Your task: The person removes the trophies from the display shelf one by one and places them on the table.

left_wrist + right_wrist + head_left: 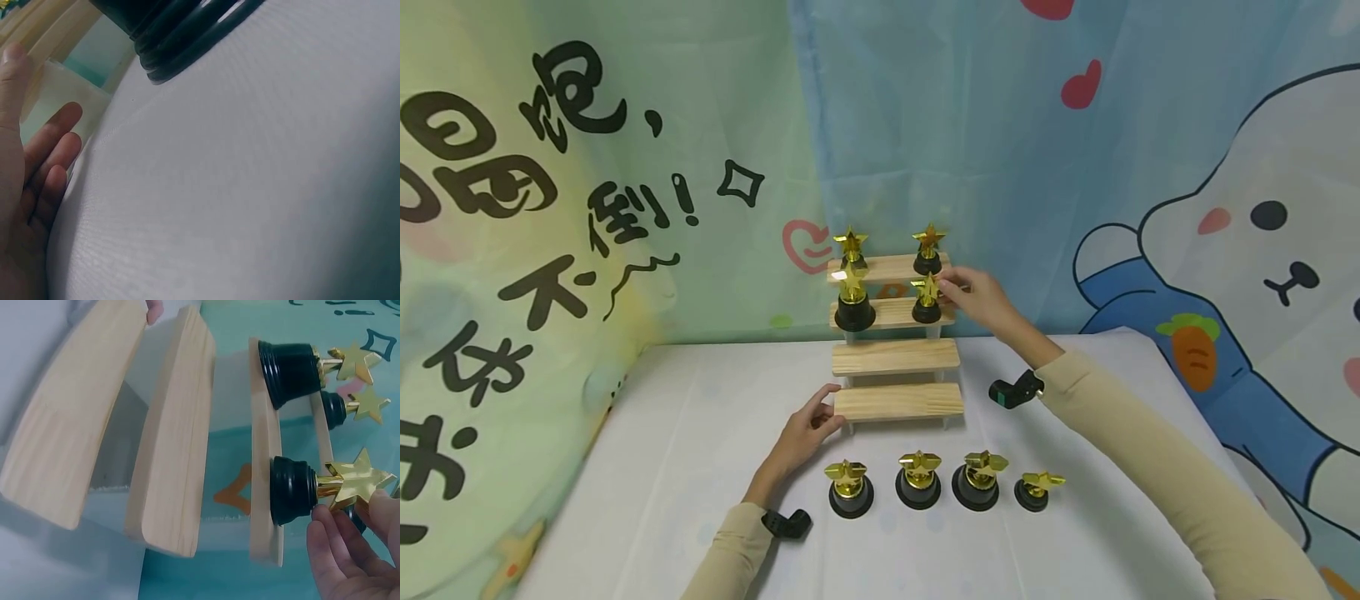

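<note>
A four-tier wooden display stand point(895, 358) is on the white table. My right hand point(983, 302) pinches the gold star of a small trophy point(927, 312) at the right of the second tier from the top. In the right wrist view, that trophy's black base point(292, 490) sits against the board, with thumb and fingers at its star. A larger star trophy point(854, 313) stands on the same tier's left. Two more, a left trophy point(850, 240) and a right trophy point(928, 260), occupy the top tier. My left hand point(799, 440) holds the bottom board's left end between thumb and finger.
Several star trophies stand in a row before the stand, from the left one point(850, 500) to a smaller right one point(1032, 497). A printed cloth backdrop point(1000, 150) hangs close behind. Both wrists wear black devices, the left one point(787, 525) near the front trophies.
</note>
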A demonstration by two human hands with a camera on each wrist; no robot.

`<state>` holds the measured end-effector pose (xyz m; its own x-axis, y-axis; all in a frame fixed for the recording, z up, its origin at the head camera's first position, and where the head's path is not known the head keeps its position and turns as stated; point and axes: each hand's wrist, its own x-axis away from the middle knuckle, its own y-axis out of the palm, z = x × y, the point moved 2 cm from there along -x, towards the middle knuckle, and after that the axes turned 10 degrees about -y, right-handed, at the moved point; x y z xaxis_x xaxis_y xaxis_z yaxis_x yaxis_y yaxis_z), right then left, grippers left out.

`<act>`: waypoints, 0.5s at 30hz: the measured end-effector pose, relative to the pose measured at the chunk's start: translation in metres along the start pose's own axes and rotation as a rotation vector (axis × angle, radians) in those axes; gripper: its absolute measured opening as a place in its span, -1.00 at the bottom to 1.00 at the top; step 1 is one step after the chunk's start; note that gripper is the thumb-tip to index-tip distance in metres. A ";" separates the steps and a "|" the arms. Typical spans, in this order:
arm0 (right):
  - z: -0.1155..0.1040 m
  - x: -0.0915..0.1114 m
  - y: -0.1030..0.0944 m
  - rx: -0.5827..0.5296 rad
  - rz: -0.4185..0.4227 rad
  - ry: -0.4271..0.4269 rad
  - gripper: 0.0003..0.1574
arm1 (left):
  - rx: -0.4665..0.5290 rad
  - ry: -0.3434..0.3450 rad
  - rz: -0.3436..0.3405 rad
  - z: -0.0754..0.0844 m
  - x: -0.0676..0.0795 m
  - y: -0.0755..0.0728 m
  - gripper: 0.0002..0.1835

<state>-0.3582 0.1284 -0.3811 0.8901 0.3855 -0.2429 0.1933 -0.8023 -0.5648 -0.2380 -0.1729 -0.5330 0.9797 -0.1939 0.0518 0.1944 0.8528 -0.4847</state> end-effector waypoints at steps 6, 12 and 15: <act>-0.011 0.007 0.002 -0.053 0.013 -0.014 -0.55 | -0.007 -0.003 -0.007 0.001 0.002 0.001 -0.41; -0.027 0.021 0.006 -0.104 0.003 -0.057 -0.56 | -0.016 0.008 0.006 0.002 0.001 0.000 -0.41; -0.033 0.029 0.010 -0.107 -0.018 -0.073 -0.58 | -0.011 0.009 0.013 0.001 0.001 0.000 -0.42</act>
<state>-0.3165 0.1168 -0.3680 0.8542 0.4297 -0.2927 0.2557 -0.8373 -0.4832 -0.2369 -0.1727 -0.5316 0.9816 -0.1875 0.0372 0.1811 0.8497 -0.4952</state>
